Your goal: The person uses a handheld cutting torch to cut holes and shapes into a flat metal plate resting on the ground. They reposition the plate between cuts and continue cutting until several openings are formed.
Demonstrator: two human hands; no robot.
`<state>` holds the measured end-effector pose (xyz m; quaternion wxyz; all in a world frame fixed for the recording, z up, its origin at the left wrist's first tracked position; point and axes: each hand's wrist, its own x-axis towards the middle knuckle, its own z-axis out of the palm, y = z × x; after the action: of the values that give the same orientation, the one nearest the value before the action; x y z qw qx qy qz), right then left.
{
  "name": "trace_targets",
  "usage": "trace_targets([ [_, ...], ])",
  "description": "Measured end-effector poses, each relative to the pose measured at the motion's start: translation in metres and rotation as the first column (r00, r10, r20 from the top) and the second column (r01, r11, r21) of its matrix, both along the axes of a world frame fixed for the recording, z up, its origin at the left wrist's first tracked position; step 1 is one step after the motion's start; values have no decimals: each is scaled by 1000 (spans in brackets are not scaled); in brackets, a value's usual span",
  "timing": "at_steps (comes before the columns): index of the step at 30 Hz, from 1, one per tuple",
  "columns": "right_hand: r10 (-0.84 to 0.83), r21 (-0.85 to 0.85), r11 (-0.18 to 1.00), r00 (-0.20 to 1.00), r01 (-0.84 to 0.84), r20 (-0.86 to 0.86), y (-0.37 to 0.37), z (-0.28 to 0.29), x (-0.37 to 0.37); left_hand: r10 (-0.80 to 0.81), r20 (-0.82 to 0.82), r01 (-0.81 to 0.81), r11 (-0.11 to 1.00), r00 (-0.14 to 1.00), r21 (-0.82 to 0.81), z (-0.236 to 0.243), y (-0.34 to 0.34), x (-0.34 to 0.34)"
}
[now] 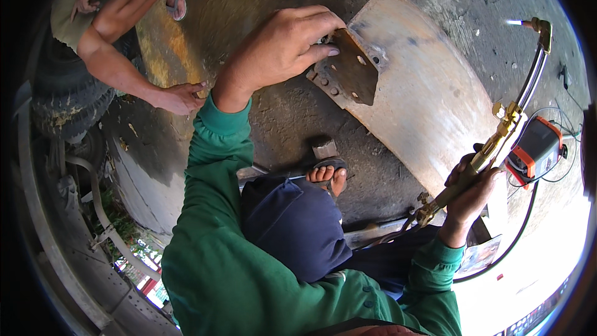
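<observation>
My left hand (283,46) pinches the upper edge of a dark brown metal plate (354,68) with several holes, the thumb on its near face. The plate is tilted over the corner of a large curved, pale rusty metal sheet (423,93). Round holes or bolt heads show along that sheet's left edge. My right hand (471,190) is wrapped round the handle of a brass cutting torch (507,127). Its tubes run up to the angled head at the far right, where a short blue-white flame (513,22) burns, well apart from the plate.
At the upper left a co-worker's arm (124,68) reaches in beside a tyre (71,102). An orange and black machine (536,149) with cables stands at the right, with a black hose (528,224) below it. My sandalled foot (328,174) is near a small metal block (324,149).
</observation>
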<state>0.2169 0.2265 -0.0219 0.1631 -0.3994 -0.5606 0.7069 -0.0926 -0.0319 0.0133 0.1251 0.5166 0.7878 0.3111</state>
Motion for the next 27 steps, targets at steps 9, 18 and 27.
trace_targets([
  [9, 11, -3, 1000, 1000, -11, -8, 1, -4, 1, 4, -34, -4, 1000, 999, 6, -1, -2, -1],
  [18, 17, -14, 1000, 999, -18, -41, 2, -5, 3, 17, -75, -16, 1000, 997, 10, -2, -3, 0],
  [27, 21, -22, 1000, 999, -22, -43, 4, -4, 6, 7, -59, -6, 1000, 998, 10, -3, -2, -1],
])
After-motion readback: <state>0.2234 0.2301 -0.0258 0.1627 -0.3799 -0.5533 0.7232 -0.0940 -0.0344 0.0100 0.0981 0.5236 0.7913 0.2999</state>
